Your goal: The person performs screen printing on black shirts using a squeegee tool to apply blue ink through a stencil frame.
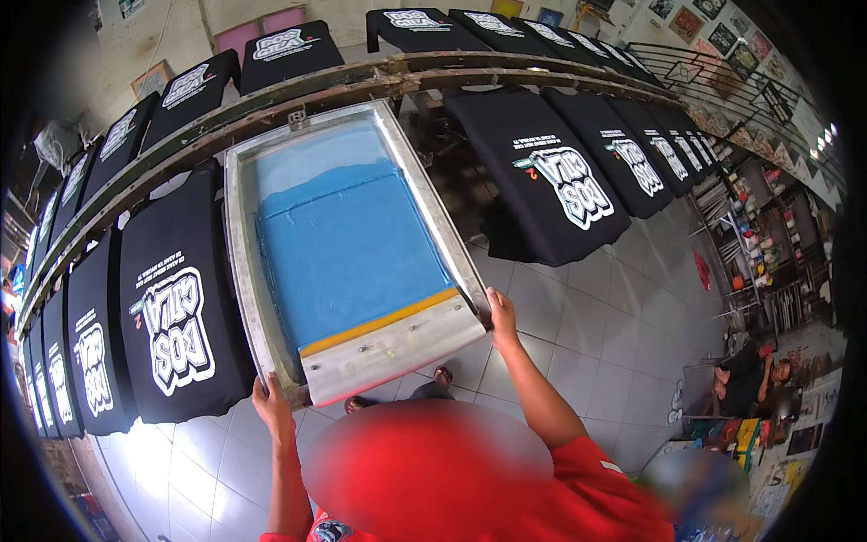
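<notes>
A screen printing frame [242, 244] with pale rails lies before me, its far end at the wooden rail. Blue ink [352, 253] covers most of its mesh, with a lighter blue strip at the far end. Across the near end rests a squeegee [397, 352] with a whitish holder and a yellow-orange blade edge toward the ink. My left hand [274, 399] is closed on the frame's near left corner. At the near right corner, my right hand [502, 316] grips the side rail. Neither hand touches the squeegee. Whatever lies under the frame is hidden.
Black T-shirts with white prints hang flat on boards either side, including a left shirt [172, 298] and a right shirt [551, 181]. More line the far side of the wooden rail [452, 77]. A person [750, 379] sits at right, near shelves [750, 235]. Grey tiles [578, 316] cover the floor.
</notes>
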{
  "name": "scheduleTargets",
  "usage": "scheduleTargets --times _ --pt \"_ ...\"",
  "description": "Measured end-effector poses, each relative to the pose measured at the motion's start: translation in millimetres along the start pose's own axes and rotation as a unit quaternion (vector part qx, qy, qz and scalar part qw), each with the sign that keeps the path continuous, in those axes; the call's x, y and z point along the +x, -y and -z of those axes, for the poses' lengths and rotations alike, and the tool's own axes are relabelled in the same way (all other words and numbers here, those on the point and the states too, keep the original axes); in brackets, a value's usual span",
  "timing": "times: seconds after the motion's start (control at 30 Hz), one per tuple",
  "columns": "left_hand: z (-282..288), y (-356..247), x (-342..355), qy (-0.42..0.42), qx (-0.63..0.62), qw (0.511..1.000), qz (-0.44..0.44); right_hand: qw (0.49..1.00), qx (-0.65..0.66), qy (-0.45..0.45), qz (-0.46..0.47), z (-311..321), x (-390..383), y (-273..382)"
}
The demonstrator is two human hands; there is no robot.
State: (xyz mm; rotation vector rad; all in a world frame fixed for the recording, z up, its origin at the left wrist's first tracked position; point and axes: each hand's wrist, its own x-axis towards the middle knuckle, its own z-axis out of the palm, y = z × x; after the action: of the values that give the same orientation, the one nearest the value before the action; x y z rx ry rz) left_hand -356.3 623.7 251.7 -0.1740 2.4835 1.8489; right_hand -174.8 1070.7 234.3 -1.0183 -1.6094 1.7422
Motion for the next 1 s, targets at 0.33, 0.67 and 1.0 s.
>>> scheduleTargets --times 0.33,0.67,1.0 --pt "4.3 -2.9 2.0 0.001 0.009 1.0 0.026 0.988 -0.124 0.009 0.086 0.0 -0.8 1.2" --pt "31.5 8.1 -9.1 -0.028 -0.082 0.978 0.188 0.794 -0.384 0.245 0.403 15.2 -66.2 90.3" --pt "4.0 0.7 -9.7 -0.016 -0.087 0.996 0.024 0.7 -0.5 0.305 0.409 -16.2 -58.4 87.3"
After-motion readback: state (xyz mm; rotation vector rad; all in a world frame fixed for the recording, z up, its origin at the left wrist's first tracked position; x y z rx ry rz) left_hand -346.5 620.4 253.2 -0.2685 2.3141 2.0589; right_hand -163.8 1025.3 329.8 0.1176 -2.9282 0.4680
